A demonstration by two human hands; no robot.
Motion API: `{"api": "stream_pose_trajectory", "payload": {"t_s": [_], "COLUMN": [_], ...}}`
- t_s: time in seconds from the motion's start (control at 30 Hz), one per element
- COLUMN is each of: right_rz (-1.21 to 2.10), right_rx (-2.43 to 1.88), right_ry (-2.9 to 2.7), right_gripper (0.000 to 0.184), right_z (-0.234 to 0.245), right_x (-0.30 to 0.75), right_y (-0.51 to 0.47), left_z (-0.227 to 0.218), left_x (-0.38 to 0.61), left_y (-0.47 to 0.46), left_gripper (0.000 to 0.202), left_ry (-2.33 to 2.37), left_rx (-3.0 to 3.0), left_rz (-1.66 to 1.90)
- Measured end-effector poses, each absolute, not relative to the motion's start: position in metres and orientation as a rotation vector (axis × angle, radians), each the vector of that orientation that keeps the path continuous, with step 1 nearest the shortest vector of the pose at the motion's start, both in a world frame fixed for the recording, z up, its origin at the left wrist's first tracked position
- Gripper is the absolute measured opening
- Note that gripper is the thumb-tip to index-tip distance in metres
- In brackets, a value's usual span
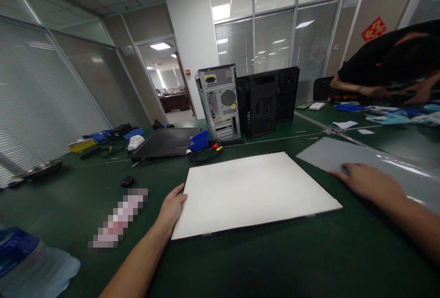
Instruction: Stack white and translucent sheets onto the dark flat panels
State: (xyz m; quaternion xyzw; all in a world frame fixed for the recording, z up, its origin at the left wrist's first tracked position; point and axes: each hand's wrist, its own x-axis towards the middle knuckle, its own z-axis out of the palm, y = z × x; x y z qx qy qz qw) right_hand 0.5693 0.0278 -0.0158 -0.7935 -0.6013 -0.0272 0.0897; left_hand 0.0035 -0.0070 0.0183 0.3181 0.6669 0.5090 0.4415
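Observation:
A flat white panel (254, 192) lies on the green table (275, 261) in front of me. My left hand (173, 206) rests against the panel's left edge, fingers curled round it. My right hand (369, 181) lies flat, fingers stretched out, on a grey sheet (330, 153) to the right of the panel. The grey sheet runs off toward the right edge of the view.
Two computer towers, one silver (220, 101) and one black (261, 103), stand at the back. A dark side panel (167, 142), a blue tool (199, 141), cables and a small black disc (127, 181) lie at left. Another person (392, 62) leans over the table's far right.

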Motion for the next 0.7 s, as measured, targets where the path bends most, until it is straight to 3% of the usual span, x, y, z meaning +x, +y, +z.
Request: {"api": "stream_pose_trajectory", "payload": {"t_s": [0.4, 0.7], "right_rz": [-0.303, -0.282], "right_rx": [-2.193, -1.549], "right_ry": [-1.726, -2.188], "right_gripper": [0.074, 0.072], "right_z": [0.008, 0.011], "right_x": [0.523, 0.434], "right_y": [0.011, -0.018], "left_z": [0.013, 0.01], "left_x": [-0.001, -0.004], "left_y": [-0.004, -0.002], "left_gripper": [0.059, 0.057], "left_ry": [1.601, 1.616], "left_rx": [0.806, 0.824], "left_rz": [1.279, 1.288]}}
